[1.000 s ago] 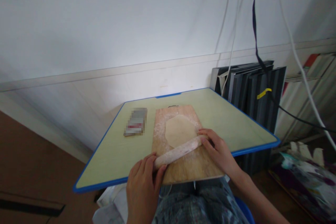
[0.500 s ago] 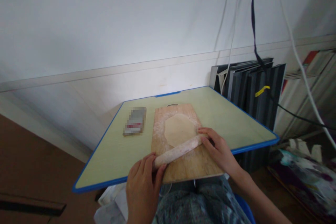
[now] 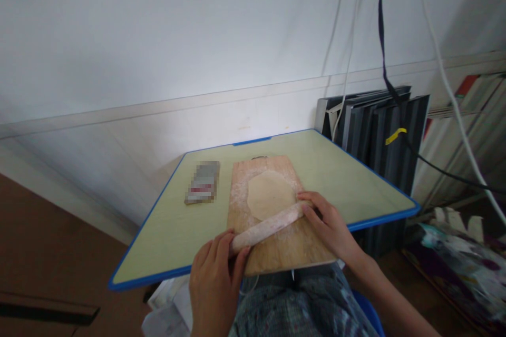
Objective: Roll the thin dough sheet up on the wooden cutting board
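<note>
A floury rolling pin [image 3: 271, 225] lies slantwise over a wooden board [image 3: 286, 253], its right end farther from me. My left hand [image 3: 217, 266] is closed round the pin's near left end. At the other end, my right hand [image 3: 326, 221] grips the pin between thumb and fingers. Just beyond the pin is a flat, roundish sheet of dough [image 3: 271, 195], its near edge beside or under the pin. White flour dusts the board around the dough.
The board rests on a pale green table [image 3: 343, 179] with a blue edge. A pixelated flat packet-like item [image 3: 203, 183] lies left of the board. Dark folded panels [image 3: 379, 126] lean on the wall at right, with hanging cables [image 3: 381, 26] in front.
</note>
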The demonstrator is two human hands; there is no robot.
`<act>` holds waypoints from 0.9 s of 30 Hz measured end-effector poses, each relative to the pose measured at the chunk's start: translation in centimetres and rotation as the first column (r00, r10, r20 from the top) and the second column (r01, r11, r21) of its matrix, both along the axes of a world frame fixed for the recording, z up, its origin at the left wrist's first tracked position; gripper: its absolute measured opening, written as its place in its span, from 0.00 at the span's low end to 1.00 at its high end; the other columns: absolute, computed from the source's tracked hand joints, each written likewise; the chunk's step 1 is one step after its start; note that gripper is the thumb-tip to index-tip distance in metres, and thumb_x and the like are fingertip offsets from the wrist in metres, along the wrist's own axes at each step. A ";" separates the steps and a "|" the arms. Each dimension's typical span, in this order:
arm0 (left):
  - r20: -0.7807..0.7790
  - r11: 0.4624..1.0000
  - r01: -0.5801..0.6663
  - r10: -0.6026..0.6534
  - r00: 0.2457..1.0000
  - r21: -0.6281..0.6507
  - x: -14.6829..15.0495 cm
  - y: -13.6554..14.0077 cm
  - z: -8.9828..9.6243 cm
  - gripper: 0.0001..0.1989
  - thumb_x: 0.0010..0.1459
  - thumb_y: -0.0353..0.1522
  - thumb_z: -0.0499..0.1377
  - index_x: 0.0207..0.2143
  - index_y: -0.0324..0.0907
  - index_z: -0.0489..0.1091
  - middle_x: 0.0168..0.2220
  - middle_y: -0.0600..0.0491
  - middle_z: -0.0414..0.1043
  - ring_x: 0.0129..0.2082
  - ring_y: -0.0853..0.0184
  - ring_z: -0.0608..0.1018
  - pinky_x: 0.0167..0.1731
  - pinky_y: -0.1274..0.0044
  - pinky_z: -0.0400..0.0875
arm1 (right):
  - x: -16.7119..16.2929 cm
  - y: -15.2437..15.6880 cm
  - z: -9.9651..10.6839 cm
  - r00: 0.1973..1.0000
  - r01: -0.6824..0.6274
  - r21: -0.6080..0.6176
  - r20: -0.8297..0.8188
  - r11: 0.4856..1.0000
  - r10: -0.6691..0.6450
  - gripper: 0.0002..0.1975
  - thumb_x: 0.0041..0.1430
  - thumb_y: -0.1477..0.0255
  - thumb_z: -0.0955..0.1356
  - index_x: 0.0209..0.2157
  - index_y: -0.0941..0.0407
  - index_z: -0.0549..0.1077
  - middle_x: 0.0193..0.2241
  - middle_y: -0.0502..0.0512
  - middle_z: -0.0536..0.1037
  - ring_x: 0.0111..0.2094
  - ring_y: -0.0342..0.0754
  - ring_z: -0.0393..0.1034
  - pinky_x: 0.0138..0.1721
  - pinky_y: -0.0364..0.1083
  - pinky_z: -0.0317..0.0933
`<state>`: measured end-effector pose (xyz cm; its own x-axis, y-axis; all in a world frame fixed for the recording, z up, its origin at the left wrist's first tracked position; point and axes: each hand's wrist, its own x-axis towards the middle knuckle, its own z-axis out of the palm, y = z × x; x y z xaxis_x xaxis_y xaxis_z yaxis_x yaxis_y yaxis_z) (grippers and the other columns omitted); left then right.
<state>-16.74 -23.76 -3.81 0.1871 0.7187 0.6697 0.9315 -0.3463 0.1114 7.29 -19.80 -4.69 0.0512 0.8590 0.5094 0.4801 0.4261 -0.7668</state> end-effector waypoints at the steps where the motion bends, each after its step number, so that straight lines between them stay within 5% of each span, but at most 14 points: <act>1: -0.007 1.000 0.002 -0.002 1.000 -0.001 0.0 0.0 0.0 0.17 0.59 0.44 0.48 0.38 0.42 0.68 0.36 0.50 0.75 0.35 0.61 0.75 0.38 0.70 0.67 | 0.0 0.0 0.0 1.000 0.003 0.000 0.007 1.000 -0.003 0.11 0.58 0.68 0.60 0.40 0.54 0.69 0.41 0.58 0.74 0.44 0.51 0.67 0.47 0.52 0.60; 9: -0.144 0.997 0.001 -0.012 0.990 -0.077 -0.2 0.3 1.0 0.19 0.61 0.41 0.45 0.43 0.40 0.68 0.42 0.48 0.74 0.40 0.60 0.75 0.42 0.67 0.68 | -0.7 1.4 0.7 0.940 0.101 0.004 0.328 0.995 -0.097 0.21 0.61 0.67 0.56 0.53 0.61 0.64 0.53 0.66 0.66 0.55 0.55 0.59 0.53 0.57 0.54; 17: -0.240 0.972 -0.108 0.056 0.969 -0.209 0.3 1.0 2.1 0.18 0.62 0.35 0.43 0.44 0.42 0.69 0.45 0.48 0.74 0.39 0.62 0.77 0.42 0.69 0.68 | -2.6 6.6 4.4 0.622 0.093 -0.125 0.782 0.988 0.041 0.20 0.62 0.71 0.54 0.48 0.63 0.69 0.58 0.67 0.57 0.60 0.59 0.46 0.54 0.63 0.45; 20: -0.223 0.945 -0.147 0.082 0.971 -0.293 0.6 1.1 2.7 0.17 0.62 0.36 0.44 0.46 0.43 0.67 0.43 0.48 0.74 0.38 0.62 0.77 0.37 0.71 0.70 | -3.6 9.4 5.1 0.558 0.046 -0.190 0.819 0.981 0.133 0.20 0.61 0.70 0.55 0.52 0.60 0.65 0.58 0.65 0.58 0.60 0.58 0.47 0.54 0.63 0.46; 27: -0.210 0.855 -0.139 0.036 0.977 -0.499 0.7 0.7 3.2 0.22 0.60 0.38 0.47 0.54 0.38 0.58 0.52 0.41 0.66 0.41 0.58 0.77 0.36 0.70 0.70 | -5.5 12.5 5.3 0.549 0.013 -0.233 0.815 0.972 0.188 0.21 0.59 0.68 0.58 0.51 0.61 0.66 0.55 0.66 0.63 0.58 0.57 0.52 0.51 0.59 0.52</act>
<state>-16.04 -23.03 -0.58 0.1911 0.9676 0.1652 0.9762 -0.2050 0.0713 1.84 -7.28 0.58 -0.3868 0.9153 0.1124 0.9098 0.3986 -0.1152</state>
